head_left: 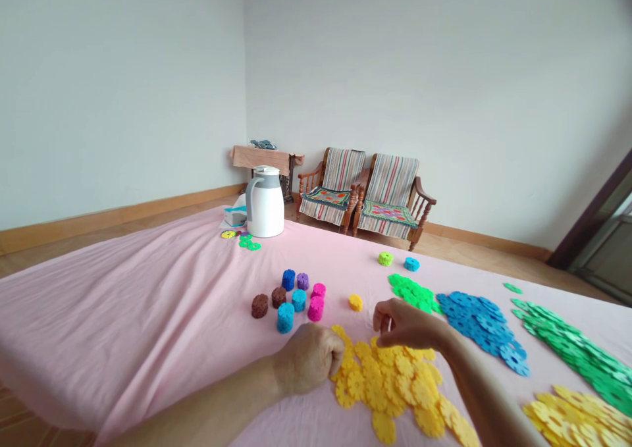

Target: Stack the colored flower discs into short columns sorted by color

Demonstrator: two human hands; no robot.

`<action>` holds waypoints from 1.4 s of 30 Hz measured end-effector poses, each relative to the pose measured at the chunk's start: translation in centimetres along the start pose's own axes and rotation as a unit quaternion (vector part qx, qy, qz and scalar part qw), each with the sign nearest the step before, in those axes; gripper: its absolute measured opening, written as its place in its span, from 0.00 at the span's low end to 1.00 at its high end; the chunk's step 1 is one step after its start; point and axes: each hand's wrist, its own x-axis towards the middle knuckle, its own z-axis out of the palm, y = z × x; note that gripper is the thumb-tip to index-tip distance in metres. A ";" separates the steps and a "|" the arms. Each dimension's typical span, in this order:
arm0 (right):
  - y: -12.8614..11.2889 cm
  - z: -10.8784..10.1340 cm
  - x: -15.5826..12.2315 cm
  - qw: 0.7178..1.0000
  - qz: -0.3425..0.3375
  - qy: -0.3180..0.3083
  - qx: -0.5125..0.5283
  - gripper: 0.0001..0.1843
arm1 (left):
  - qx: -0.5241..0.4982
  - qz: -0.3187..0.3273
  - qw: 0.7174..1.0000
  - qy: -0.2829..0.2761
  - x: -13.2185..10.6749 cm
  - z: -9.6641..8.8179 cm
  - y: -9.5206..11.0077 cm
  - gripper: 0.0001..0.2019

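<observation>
The yellow discs (390,388) lay heaped on the pink counter (148,315) between both hands: the left hand (309,358) fisted at their left edge, the right hand (402,325) pinching above them; coloured stacks (291,299) stood just beyond

Bright, even daylight; soft shadows; sharp focus; wide-angle bending at edges.

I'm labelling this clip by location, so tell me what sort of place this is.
Probably a room in a home, sparsely furnished. Two wooden armchairs with striped covers stand by the wall, a white jug sits on the pink tablecloth, and both hands work at a heap of yellow toy discs.
</observation>
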 end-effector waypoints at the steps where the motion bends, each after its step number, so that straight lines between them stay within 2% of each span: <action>1: -0.2 -0.1 -0.3 1.000 0.002 -0.007 -0.027 0.12 | 0.000 0.000 1.000 -0.001 0.0 0.0 0.0 0.10; 5: -0.9 0.0 -0.7 0.997 0.011 -0.024 -0.074 0.13 | 0.001 0.001 1.000 0.002 0.0 -0.1 0.1 0.10; 11: -0.6 0.1 -0.5 0.997 0.017 -0.034 -0.068 0.11 | -0.001 0.004 1.000 0.007 0.0 -0.1 0.1 0.10; 15: -0.2 0.1 -0.5 0.999 0.002 -0.041 -0.028 0.14 | 0.000 0.006 1.000 0.005 0.0 -0.1 0.2 0.10; 22: -1.1 0.1 -0.8 0.996 0.023 -0.056 -0.061 0.12 | 0.001 0.001 1.000 -0.005 0.0 -0.3 0.2 0.10; 29: -1.1 0.1 -0.8 0.996 -0.023 -0.081 0.042 0.11 | 0.006 0.002 1.000 0.000 0.0 -0.2 0.1 0.11; 37: -1.4 0.5 -0.2 0.998 -0.019 -0.028 0.061 0.06 | 0.008 -0.001 1.000 -0.002 0.0 -0.2 0.1 0.11; 42: -1.8 0.9 0.1 0.992 0.029 0.013 0.123 0.04 | 0.007 0.003 1.000 -0.004 0.0 -0.1 0.1 0.11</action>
